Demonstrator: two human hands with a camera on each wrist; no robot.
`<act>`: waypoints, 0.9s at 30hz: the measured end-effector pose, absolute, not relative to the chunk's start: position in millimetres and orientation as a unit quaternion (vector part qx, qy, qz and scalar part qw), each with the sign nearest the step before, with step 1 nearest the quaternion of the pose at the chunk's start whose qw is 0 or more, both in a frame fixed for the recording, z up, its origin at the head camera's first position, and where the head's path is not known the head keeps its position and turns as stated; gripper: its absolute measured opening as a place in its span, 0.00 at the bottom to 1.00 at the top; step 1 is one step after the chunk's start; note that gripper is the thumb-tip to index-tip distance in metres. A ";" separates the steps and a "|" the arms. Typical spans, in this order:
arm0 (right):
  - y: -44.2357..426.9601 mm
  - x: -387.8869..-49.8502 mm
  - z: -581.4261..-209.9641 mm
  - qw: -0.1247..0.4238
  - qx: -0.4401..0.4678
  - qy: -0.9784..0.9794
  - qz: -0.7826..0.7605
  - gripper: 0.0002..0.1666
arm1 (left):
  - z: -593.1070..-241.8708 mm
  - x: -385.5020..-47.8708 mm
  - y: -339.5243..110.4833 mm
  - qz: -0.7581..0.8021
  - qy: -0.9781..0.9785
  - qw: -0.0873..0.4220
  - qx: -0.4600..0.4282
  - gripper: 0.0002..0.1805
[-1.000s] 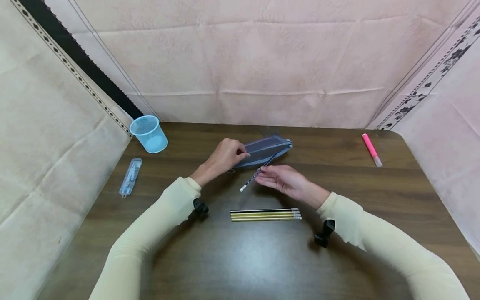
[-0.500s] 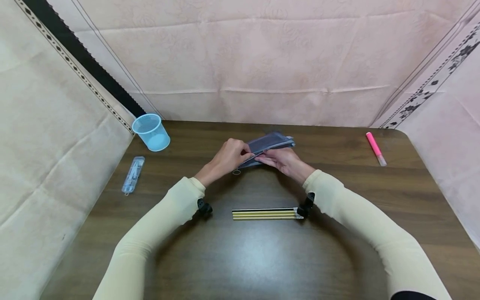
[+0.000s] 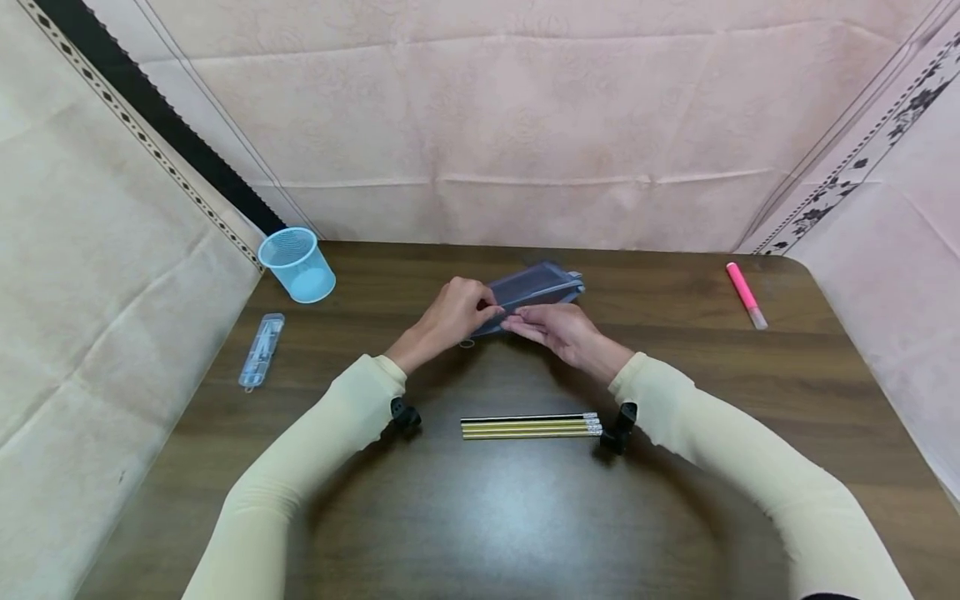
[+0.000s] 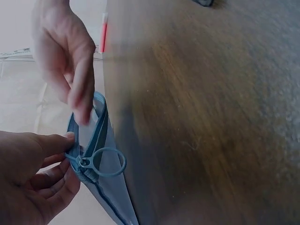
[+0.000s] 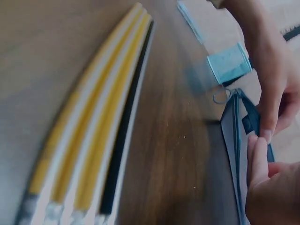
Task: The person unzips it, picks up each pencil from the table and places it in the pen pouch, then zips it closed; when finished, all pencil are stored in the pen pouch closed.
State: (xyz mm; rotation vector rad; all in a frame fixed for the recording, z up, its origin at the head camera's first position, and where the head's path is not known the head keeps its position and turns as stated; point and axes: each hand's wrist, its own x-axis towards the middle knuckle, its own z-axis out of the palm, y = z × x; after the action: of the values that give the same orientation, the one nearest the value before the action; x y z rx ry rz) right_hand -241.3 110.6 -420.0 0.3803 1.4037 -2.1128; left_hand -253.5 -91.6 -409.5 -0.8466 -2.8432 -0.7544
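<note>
A dark blue zip pencil pouch (image 3: 536, 285) with light blue edging lies near the table's back edge. My left hand (image 3: 453, 317) pinches the rim of its unzipped mouth between thumb and fingers, beside the ring-shaped zipper pull (image 4: 110, 162). At that mouth is my right hand (image 3: 558, 329), its fingers fairly straight and pointing into the opening in the left wrist view. The patterned pencil seen earlier is hidden now. Closer to me, several pencils (image 3: 528, 427), gold-yellow ones and a black one, lie side by side in a row.
A light blue mesh cup (image 3: 300, 267) stands at the back left. In front of it lies a clear blue flat case (image 3: 262, 352). A pink marker (image 3: 744, 292) rests at the back right. Cloth walls (image 3: 525, 125) border the dark wooden table (image 3: 510, 517).
My right hand has carried the patterned pencil up to the pouch, and the pencil has gone out of sight at its mouth. My left hand has stayed on the pouch rim.
</note>
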 end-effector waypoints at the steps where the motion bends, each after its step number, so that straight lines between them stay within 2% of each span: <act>1: 111.7 -237.5 -418.5 0.290 0.126 0.546 -0.776 0.23 | -409.6 -253.7 -92.1 -0.247 -0.928 0.041 -0.277 0.09; 4: 116.0 -223.2 -413.4 0.303 0.046 0.631 -0.712 0.21 | -409.1 -253.4 -93.0 -0.251 -0.927 0.042 -0.277 0.10; 7: 119.0 -207.1 -407.2 0.296 -0.089 0.742 -0.594 0.16 | -409.4 -253.2 -95.8 -0.257 -0.925 0.045 -0.276 0.10; 11: 121.7 -183.9 -396.2 0.210 -0.298 0.854 -0.370 0.08 | -408.4 -253.2 -101.3 -0.262 -0.926 0.044 -0.269 0.09; 13: 123.9 -172.7 -393.2 0.161 -0.365 0.872 -0.283 0.06 | -407.6 -253.4 -103.2 -0.263 -0.927 0.043 -0.265 0.09; 17: 125.8 -153.3 -397.9 0.128 -0.417 0.875 -0.209 0.04 | -406.8 -254.3 -103.7 -0.261 -0.927 0.041 -0.266 0.09; 27: 123.7 -132.2 -426.5 0.055 -0.412 0.895 -0.162 0.03 | -406.4 -254.9 -101.3 -0.262 -0.928 0.041 -0.260 0.10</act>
State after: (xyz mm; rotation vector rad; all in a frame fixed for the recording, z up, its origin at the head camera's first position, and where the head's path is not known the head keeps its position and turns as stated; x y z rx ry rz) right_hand -132.2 123.7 -426.5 -1.2512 2.7163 -0.4913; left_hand -254.9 -101.3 -406.4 -0.7964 -2.8430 -0.8030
